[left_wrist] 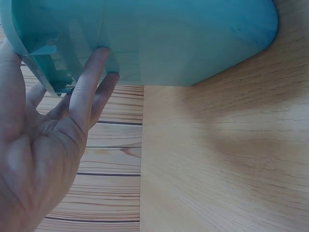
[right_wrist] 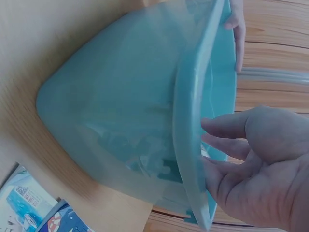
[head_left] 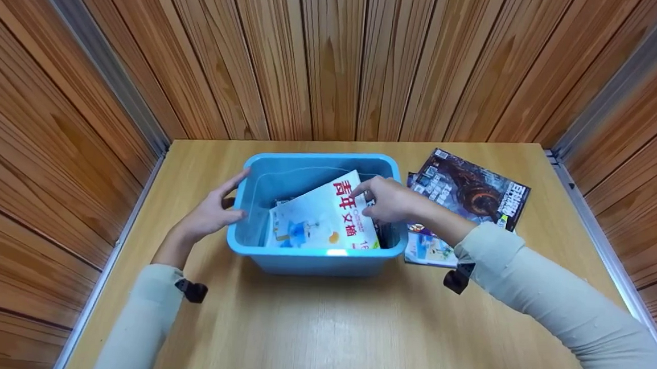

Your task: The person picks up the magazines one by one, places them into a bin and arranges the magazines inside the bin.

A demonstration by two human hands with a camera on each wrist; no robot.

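Head view: left hand (head_left: 210,214) w/ fingers straight and slightly spread, fingertips (left_wrist: 99,55) pressing the left outer wall of a blue plastic bin (head_left: 301,257) near its rim. Right hand (head_left: 390,199) reaches into the bin, fingers loosely bent, touching the top edge of a white magazine w/ red characters (head_left: 326,216) that leans tilted inside; grip can't be confirmed. Bin sits mid-table on a light wood tabletop (head_left: 325,332). Magazine stack (head_left: 470,196) lies just right of bin. Wood-panel walls (head_left: 325,53) enclose three sides.

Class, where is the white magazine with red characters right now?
In the head view, the white magazine leans inside the blue bin, under the right hand.
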